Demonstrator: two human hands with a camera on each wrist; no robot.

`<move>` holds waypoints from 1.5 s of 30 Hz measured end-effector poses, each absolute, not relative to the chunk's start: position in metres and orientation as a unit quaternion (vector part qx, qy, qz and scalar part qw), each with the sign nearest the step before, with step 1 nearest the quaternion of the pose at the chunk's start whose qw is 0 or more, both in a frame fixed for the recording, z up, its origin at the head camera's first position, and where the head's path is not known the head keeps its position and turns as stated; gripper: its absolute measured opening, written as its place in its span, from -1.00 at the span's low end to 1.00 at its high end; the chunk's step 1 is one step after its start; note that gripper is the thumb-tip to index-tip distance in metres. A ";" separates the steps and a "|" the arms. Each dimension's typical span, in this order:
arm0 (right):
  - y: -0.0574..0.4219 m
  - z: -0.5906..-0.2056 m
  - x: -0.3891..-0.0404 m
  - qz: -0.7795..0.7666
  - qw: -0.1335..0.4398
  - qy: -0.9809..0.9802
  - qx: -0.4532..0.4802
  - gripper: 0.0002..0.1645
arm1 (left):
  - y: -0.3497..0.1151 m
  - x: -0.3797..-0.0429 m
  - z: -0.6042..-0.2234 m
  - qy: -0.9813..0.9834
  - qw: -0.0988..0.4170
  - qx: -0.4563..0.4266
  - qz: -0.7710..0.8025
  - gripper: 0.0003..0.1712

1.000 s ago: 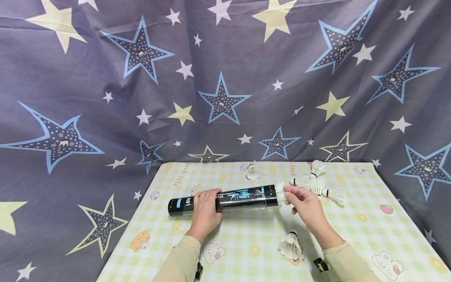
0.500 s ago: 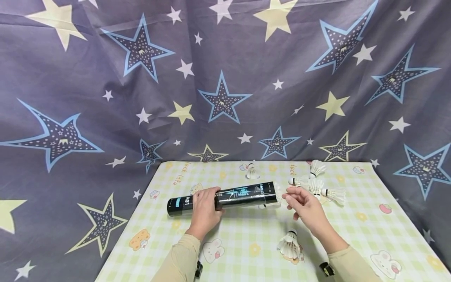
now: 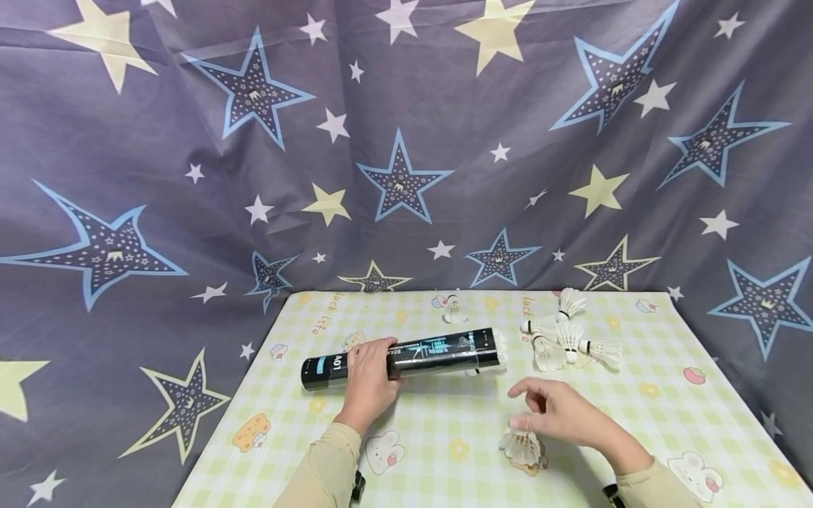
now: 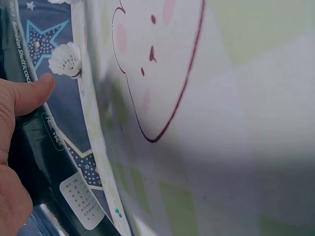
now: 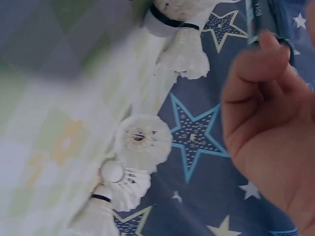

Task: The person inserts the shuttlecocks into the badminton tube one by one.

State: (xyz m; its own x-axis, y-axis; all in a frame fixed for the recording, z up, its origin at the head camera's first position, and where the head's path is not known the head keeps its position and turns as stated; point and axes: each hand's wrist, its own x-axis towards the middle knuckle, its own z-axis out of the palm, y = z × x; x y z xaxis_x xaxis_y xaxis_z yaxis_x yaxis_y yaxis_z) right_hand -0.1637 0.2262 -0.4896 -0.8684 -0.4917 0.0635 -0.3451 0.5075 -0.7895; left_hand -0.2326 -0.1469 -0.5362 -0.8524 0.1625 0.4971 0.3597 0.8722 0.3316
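Note:
My left hand (image 3: 370, 374) grips a black shuttlecock tube (image 3: 444, 353) round its left half, holding it lengthwise over the table with its mouth to the right. White feather tips (image 3: 502, 349) show at the mouth. Dark tube wall (image 4: 37, 142) also appears in the left wrist view beside the thumb. My right hand (image 3: 565, 413) is above a single shuttlecock (image 3: 522, 450) near the front, thumb and forefinger spread apart with nothing between them. The hand partly covers that shuttlecock's upper end; whether the thumb touches it I cannot tell.
Several shuttlecocks (image 3: 569, 340) lie clustered at the back right of the checked table (image 3: 444, 423). One more shuttlecock (image 3: 454, 310) lies near the back edge. A star-printed curtain (image 3: 406, 106) hangs behind the table.
My right hand was at the feathers in the tube's mouth; it has let go and moved down towards the front shuttlecock. The left hand keeps its grip, the tube nearly still.

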 end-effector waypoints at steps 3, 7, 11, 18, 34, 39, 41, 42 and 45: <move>0.226 -0.486 -0.156 -0.362 0.134 0.883 -0.266 -0.39 | -0.147 -0.232 -0.535 -0.941 0.228 -0.135 -0.211 -0.03; 0.223 -0.486 -0.152 -0.265 0.120 0.925 -0.245 -0.48 | -0.147 -0.232 -0.534 -0.941 0.230 -0.137 -0.209 -0.03; 0.226 -0.491 -0.159 -0.187 -0.007 0.961 -0.203 -0.76 | -0.146 -0.232 -0.535 -0.937 0.241 -0.144 -0.208 -0.01; 0.246 -0.505 -0.178 -0.184 -0.170 0.964 -0.090 -0.78 | -0.146 -0.231 -0.538 -0.936 0.245 -0.146 -0.206 0.01; 0.240 -0.517 -0.191 -0.376 -0.105 0.920 -0.032 -0.68 | -0.147 -0.230 -0.538 -0.939 0.235 -0.143 -0.206 0.00; 0.228 -0.521 -0.193 -0.372 -0.069 0.925 -0.031 -0.50 | -0.146 -0.230 -0.538 -0.939 0.235 -0.146 -0.205 0.01; 0.224 -0.522 -0.195 -0.368 -0.061 0.927 -0.036 -0.45 | -0.146 -0.231 -0.538 -0.940 0.229 -0.144 -0.207 0.01; 0.222 -0.522 -0.196 -0.368 -0.055 0.927 -0.033 -0.44 | -0.146 -0.231 -0.538 -0.942 0.225 -0.143 -0.205 0.01; 0.219 -0.522 -0.199 -0.379 -0.051 0.924 -0.013 -0.47 | -0.145 -0.231 -0.538 -0.942 0.223 -0.143 -0.204 0.01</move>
